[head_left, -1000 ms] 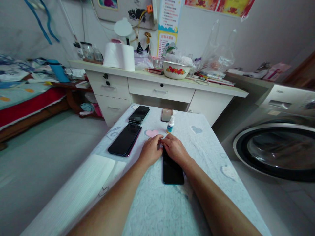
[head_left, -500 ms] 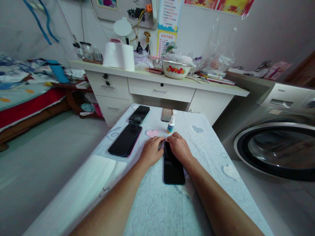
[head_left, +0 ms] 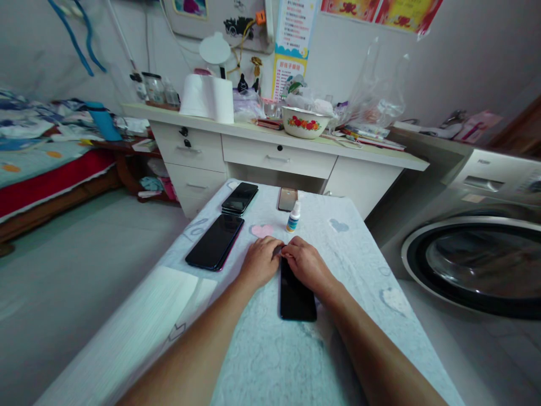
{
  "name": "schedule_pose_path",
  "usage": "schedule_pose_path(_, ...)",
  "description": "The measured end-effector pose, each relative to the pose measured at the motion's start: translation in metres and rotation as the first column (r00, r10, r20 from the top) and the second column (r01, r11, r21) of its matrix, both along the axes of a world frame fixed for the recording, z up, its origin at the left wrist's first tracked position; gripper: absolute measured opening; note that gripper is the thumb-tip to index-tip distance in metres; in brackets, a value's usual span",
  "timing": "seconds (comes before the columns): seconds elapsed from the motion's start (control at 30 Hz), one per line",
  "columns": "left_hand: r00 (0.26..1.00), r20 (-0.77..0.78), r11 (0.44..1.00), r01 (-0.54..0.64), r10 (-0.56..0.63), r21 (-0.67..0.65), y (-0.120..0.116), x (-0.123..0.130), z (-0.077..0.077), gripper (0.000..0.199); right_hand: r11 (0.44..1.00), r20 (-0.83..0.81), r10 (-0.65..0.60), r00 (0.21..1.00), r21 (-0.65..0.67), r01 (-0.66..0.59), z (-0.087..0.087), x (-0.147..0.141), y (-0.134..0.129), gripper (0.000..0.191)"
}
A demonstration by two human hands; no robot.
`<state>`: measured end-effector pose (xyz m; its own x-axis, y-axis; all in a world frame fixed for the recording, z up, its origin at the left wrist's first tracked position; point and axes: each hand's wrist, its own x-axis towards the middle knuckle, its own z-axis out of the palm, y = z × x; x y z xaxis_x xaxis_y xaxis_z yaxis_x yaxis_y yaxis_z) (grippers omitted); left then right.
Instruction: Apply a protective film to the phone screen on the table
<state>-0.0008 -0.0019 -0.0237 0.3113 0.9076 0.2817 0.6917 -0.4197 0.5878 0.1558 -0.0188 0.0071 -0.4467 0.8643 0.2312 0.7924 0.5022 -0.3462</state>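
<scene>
Steadiness matters most in the head view: with fingertips close over the far end of the phone (head_left: 297,301), light pressure, low wrists and keeping it flat on the table (head_left: 262,361) would likely serve best, since its glossy screen could slide or smear. The left hand (head_left: 260,262) is curled, a small dark piece (head_left: 277,250) showing at its fingertips; the right hand (head_left: 307,260) is bent, its fingers drawn in toward the left's. Whether either grips that piece, I cannot tell. From the meeting fingertips, the phone runs out toward 5 o'clock, its far end under the right hand; the left hand is just beside it, at 10 o'clock from its middle. The small bottle (head_left: 293,219) stands upright near the hands at 1 o'clock; stacked phones (head_left: 216,242) lie at 9 o'clock.
</scene>
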Motion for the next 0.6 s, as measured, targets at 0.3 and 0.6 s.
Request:
schedule_pose_path(0.3, 1.0, -0.005, 1.0, 0.012, -0.012, -0.002, 0.0, 0.0, 0.001, 0.034, 0.998, 0.039, -0.064, 0.997, -0.012, 0.065, 0.003, -0.002, -0.003, 0.022)
schedule_pose_path(0.6, 1.0, -0.009, 1.0, 0.014, -0.014, 0.004, 0.0, -0.002, 0.0, 0.033, 0.972, 0.086, -0.236, 0.968, 0.021, 0.235, 0.001, 0.01, 0.006, 0.023)
